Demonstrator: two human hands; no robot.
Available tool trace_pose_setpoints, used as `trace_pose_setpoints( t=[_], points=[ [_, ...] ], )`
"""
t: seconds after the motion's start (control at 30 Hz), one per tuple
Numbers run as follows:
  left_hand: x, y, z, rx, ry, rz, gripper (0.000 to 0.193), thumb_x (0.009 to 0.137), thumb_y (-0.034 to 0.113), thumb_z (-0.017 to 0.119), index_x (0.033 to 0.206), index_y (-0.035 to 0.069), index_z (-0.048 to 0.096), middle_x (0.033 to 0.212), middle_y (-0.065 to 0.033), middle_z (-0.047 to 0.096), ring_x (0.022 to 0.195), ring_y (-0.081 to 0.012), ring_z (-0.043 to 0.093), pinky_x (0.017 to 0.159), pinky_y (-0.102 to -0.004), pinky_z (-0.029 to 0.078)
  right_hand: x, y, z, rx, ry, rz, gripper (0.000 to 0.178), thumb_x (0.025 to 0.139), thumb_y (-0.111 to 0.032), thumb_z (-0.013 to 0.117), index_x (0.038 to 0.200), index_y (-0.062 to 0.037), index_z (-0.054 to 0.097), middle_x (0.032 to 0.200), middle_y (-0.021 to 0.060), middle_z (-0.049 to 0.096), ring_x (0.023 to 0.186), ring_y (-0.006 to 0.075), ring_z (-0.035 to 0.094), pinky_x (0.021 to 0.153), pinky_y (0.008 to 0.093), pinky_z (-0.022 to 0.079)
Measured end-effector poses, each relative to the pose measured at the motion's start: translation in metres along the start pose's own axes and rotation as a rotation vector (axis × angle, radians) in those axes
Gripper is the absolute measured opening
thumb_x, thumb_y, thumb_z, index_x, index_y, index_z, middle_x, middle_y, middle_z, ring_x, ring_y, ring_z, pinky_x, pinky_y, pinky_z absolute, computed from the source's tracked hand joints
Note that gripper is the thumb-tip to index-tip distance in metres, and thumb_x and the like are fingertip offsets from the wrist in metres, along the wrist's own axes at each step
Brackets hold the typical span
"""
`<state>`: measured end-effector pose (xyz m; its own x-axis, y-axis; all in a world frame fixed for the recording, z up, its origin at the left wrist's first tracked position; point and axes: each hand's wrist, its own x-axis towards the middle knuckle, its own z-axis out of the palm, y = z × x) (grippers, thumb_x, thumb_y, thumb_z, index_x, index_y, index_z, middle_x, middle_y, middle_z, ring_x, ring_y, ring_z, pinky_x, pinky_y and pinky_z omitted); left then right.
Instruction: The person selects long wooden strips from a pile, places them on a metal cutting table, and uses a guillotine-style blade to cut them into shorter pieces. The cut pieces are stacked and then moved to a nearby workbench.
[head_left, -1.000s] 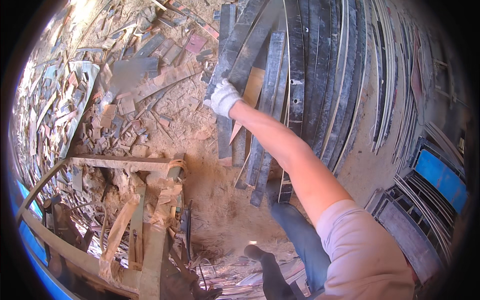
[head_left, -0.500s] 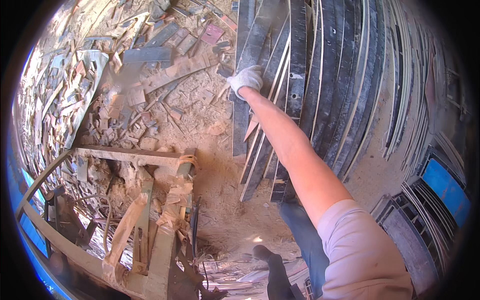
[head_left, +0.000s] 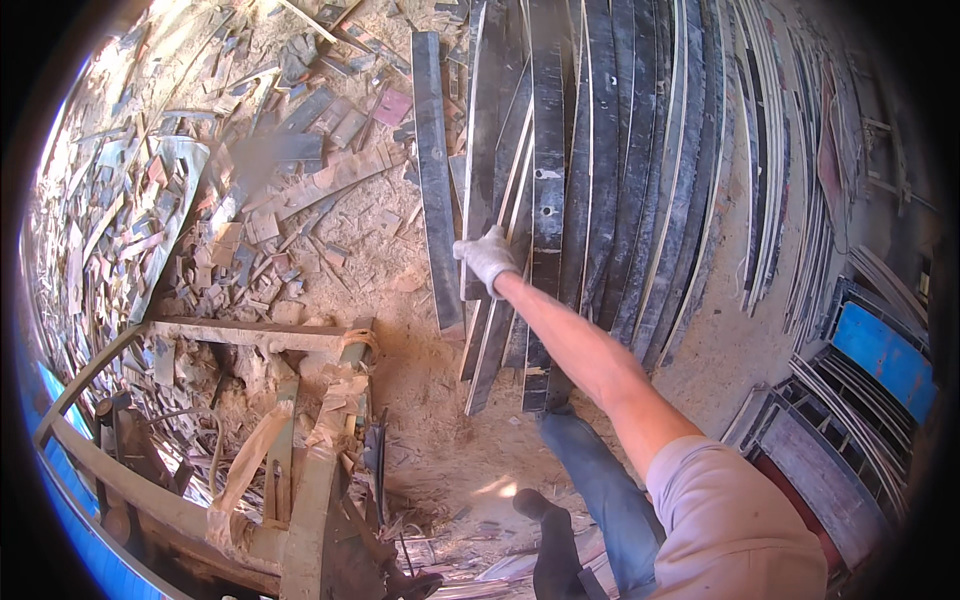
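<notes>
Sawdust is covering the ground (head_left: 420, 410), and dark planks are lying across it in a long row. At the centre, the gloved right hand (head_left: 485, 258) is resting across the near end of a plank (head_left: 482, 130), touching its upper face and left edge. Whether the grip is clamping that plank I cannot tell, since the undersides of the fingers are staying hidden. The left hand is not showing.

Half a second ago the glove was sitting farther up, over a plank slanting across the row; now it is sitting nearer the person, and the plank under it is running almost straight. That is leaving it roughly in line with its neighbours, its near end stopping short of theirs. To its left, an outer plank (head_left: 432, 180) is now lying bare, ground showing between the two toward the far end, where earlier the slanting one was crossing close over it.

Just right of the glove, pale-edged strips (head_left: 515, 170) are leaning at an angle, and beyond them a holed plank (head_left: 547, 110) is lying straight beside the stack (head_left: 640, 150). Farther out, thin slats (head_left: 770, 150) are lying on the right, scraps (head_left: 220, 240) are littering the left, and a taped frame (head_left: 250, 330) is standing at lower left.
</notes>
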<state>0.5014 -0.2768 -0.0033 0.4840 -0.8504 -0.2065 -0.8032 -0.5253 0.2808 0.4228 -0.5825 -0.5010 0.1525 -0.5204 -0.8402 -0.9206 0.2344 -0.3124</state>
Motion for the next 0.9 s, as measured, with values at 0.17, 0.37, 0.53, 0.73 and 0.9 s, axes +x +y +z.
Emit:
trace_pose_setpoints(
  t=[0.17,0.37,0.53,0.73,0.9],
  points=[
    [-0.006,-0.001,0.007,0.000,0.033,0.024,0.015,0.094,0.018,0.069,0.102,0.005,0.073,0.080,-0.0064,0.070,0.082,-0.0246,0.070,0.116,-0.0592,0.042,0.025,0.025,0.100,-0.212,0.302,-0.063,0.087,0.074,-0.043,0.087,0.131,0.0058,0.044,0.111,0.0254,0.066,0.110,0.0346,0.069,0.094,0.0435,0.056],
    [-0.005,0.000,0.002,-0.023,-0.016,0.021,0.021,0.097,0.020,0.067,0.106,0.002,0.073,0.086,-0.0094,0.071,0.084,-0.0274,0.070,0.117,-0.0610,0.039,0.037,0.046,0.176,-0.555,0.568,-0.096,0.112,0.086,-0.030,0.072,0.161,0.0149,0.003,0.121,0.0222,0.058,0.102,0.0328,0.061,0.091,0.0445,0.052],
    [-0.010,-0.001,-0.004,-0.015,-0.062,0.015,0.023,0.097,0.021,0.067,0.107,0.001,0.073,0.088,-0.0103,0.072,0.085,-0.0294,0.070,0.117,-0.0617,0.039,0.033,0.074,0.157,-0.557,0.442,-0.247,0.106,0.093,-0.027,0.069,0.164,0.0099,0.000,0.124,0.0246,0.058,0.110,0.0383,0.058,0.100,0.0539,0.045],
    [-0.004,0.004,-0.010,-0.023,-0.049,0.017,0.021,0.096,0.019,0.068,0.107,0.002,0.073,0.089,-0.0099,0.072,0.084,-0.0278,0.069,0.116,-0.0602,0.041,-0.043,0.070,0.071,0.730,-0.666,-0.364,0.057,0.075,-0.018,0.083,0.125,-0.0002,0.061,0.115,0.0218,0.069,0.109,0.0334,0.070,0.098,0.0482,0.060],
    [-0.009,0.007,-0.007,-0.084,0.051,0.002,0.026,0.092,0.022,0.074,0.109,0.002,0.073,0.093,-0.0099,0.074,0.086,-0.0278,0.070,0.114,-0.0559,0.043,-0.127,0.067,-0.037,1.251,-1.040,-0.049,0.057,0.084,-0.010,0.076,0.137,0.0007,0.057,0.113,0.0158,0.069,0.107,0.0294,0.071,0.092,0.0461,0.063]
  ],
)
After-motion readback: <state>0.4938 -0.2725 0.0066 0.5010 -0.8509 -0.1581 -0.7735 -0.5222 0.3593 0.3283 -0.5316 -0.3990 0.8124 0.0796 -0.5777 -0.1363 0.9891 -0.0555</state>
